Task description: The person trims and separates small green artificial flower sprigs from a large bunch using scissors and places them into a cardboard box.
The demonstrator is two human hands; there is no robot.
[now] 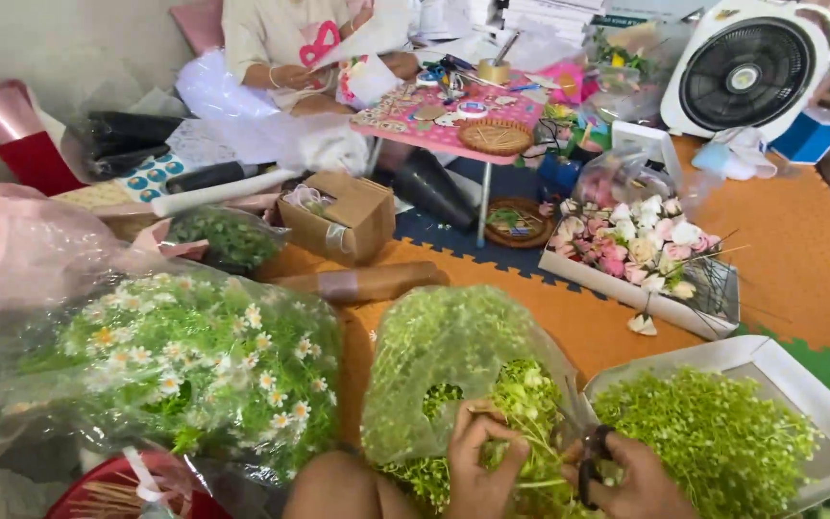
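My left hand [480, 461] grips a bunch of small green artificial sprigs [521, 408] that stick out of a clear plastic bag [434, 356]. My right hand [631, 481] holds black scissors [593, 461] close to the sprig stems. Just to the right lies a white tray [780, 370] heaped with cut green sprigs [713, 437]. My knee shows at the bottom, left of the hands.
A wrapped bundle of white daisies [194, 360] lies at left. A white box of pink and cream roses [641, 255] sits on the orange mat. Beyond are a cardboard box [343, 216], a brown roll [362, 284], a low pink table [453, 115], a white fan [746, 67] and a seated person [280, 43].
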